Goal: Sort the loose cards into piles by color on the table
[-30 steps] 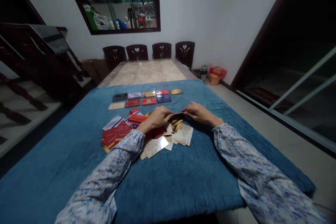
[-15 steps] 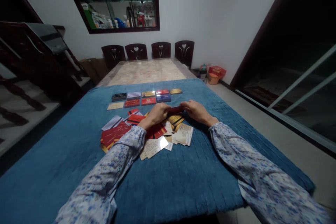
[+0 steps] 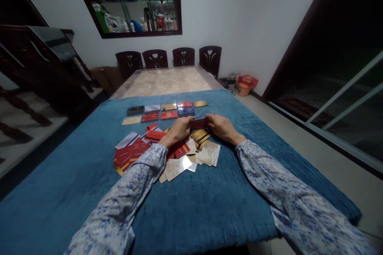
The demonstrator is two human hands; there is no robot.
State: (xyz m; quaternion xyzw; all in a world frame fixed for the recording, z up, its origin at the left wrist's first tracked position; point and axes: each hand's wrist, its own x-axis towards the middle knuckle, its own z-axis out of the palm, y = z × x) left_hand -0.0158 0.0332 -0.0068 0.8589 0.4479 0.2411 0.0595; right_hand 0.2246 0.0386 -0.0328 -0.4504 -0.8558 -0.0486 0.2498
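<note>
Between my two hands is a dark red stack of cards point(image 3: 199, 124), held by its short ends at the back of the loose pile. My left hand point(image 3: 180, 128) closes on its left end, and my right hand point(image 3: 222, 126) grips the right end. Beneath and in front of them spreads a loose heap of red cards point(image 3: 128, 154), with cream cards point(image 3: 178, 167) toward me and gold cards point(image 3: 201, 135) near the right hand. My left forearm covers part of the heap. Beyond it stand neat stacks in two rows, among them a red stack point(image 3: 169, 115) and a blue stack point(image 3: 186, 111).
A blue cloth point(image 3: 221, 203) covers the near part of the table; the bare marble top point(image 3: 173, 81) shows at the far end. Several dark chairs point(image 3: 184, 56) stand behind it. An orange bucket point(image 3: 243, 89) sits on the floor at the right.
Both hands stay on the dark red stack, and its broad side now shows a little more. The loose heap and the neat stacks have not visibly moved.
</note>
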